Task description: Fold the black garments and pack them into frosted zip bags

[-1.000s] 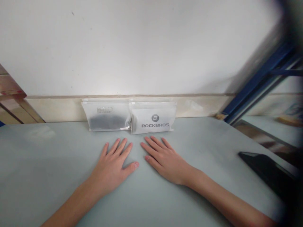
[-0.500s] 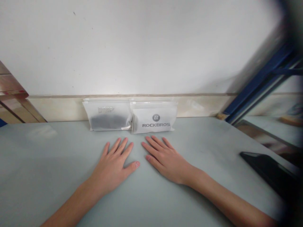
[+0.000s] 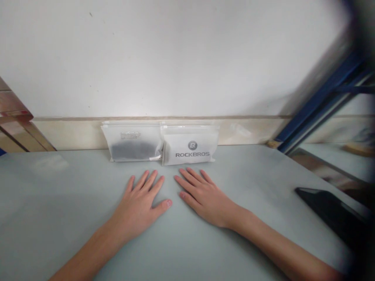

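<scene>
My left hand (image 3: 136,208) lies flat on the pale table (image 3: 175,249) with its fingers spread, holding nothing. To its right, my right hand (image 3: 206,198) also rests palm down with fingers apart and nothing in them. Just beyond my fingertips, two frosted zip bags stand side by side against the wall. Through the left bag (image 3: 133,146) a dark item shows, with small print above it. The right bag (image 3: 190,148) bears a round logo and the word ROCKBROS. Neither hand touches a bag.
A black flat device (image 3: 328,210) lies at the table's right side. Blue metal framing (image 3: 316,99) slants along the right edge. Brown shiny tiles or boards (image 3: 17,117) stand at the left. A white wall (image 3: 175,58) rises behind the bags.
</scene>
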`<action>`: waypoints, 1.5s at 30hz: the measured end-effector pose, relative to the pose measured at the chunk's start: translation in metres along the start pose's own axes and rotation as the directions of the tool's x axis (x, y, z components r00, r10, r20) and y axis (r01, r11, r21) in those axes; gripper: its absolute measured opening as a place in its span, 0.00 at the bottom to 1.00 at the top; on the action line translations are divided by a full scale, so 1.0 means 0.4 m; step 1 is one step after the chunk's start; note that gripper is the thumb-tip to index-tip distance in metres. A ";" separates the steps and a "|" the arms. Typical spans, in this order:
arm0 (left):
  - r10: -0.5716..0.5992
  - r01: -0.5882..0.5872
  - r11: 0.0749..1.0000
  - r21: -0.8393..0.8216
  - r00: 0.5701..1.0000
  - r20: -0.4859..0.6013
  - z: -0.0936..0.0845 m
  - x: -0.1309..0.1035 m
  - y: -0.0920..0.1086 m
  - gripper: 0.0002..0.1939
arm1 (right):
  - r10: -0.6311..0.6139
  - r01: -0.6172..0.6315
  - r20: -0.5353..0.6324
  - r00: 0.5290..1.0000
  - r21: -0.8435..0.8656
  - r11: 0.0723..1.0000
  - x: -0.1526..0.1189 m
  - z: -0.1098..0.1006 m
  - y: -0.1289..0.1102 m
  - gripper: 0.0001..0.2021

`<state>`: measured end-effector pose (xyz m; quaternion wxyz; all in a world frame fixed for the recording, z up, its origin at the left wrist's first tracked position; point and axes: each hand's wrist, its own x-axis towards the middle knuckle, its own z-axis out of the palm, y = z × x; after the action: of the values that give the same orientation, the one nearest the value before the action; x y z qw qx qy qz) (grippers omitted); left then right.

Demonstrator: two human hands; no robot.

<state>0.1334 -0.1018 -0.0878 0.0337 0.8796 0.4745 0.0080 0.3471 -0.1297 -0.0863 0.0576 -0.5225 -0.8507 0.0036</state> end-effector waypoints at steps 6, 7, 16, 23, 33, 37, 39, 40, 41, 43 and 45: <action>-0.003 0.003 1.000 0.008 1.000 0.002 -0.001 0.002 0.000 0.34 | -0.001 0.001 -0.001 1.000 0.000 1.000 0.000 0.002 0.001 0.23; -0.003 0.003 1.000 0.010 1.000 0.000 -0.001 0.003 0.000 0.34 | -0.001 0.001 -0.002 1.000 0.001 1.000 0.000 0.002 0.002 0.23; 0.001 -0.001 1.000 0.012 1.000 -0.010 0.002 0.004 0.000 0.33 | 0.002 -0.002 0.015 1.000 -0.007 1.000 -0.001 0.000 0.002 0.23; 0.001 -0.001 1.000 0.010 1.000 -0.005 0.001 0.002 0.000 0.34 | -0.001 0.001 0.009 1.000 -0.005 1.000 -0.001 0.004 0.001 0.23; 0.002 -0.001 1.000 0.003 1.000 -0.008 0.002 0.004 -0.001 0.34 | -0.023 0.024 -0.074 0.997 0.014 1.000 -0.001 0.011 0.003 0.22; -0.001 0.000 1.000 -0.015 1.000 -0.027 0.006 0.006 -0.001 0.34 | -0.006 0.009 -0.174 0.985 0.017 1.000 -0.002 0.001 -0.002 0.16; -0.001 0.000 1.000 -0.029 0.999 -0.040 0.007 0.006 0.000 0.33 | 0.035 -0.032 -0.247 0.968 0.016 0.999 0.016 -0.028 0.002 0.11; 0.000 -0.002 0.999 -0.037 0.999 -0.048 0.008 0.006 0.000 0.34 | 0.058 -0.057 -0.289 0.955 0.014 0.998 0.034 -0.051 0.006 0.11; 0.003 -0.005 0.999 -0.045 0.998 -0.056 0.009 0.006 0.000 0.34 | 0.077 -0.078 -0.334 0.939 0.009 0.997 0.060 -0.079 0.012 0.11; 0.011 -0.016 0.998 -0.062 0.997 -0.078 0.011 0.004 0.001 0.33 | 0.086 -0.099 -0.417 0.905 -0.010 0.995 0.127 -0.140 0.026 0.11; 0.021 -0.030 0.996 -0.081 0.994 -0.106 0.014 0.001 0.001 0.33 | 0.051 -0.079 -0.460 0.886 -0.041 0.996 0.205 -0.196 0.042 0.10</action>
<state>0.1341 -0.1019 -0.0935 0.0449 0.8818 0.4635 0.0745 0.3334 -0.0531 -0.0019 0.2413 -0.5383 -0.7947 -0.1428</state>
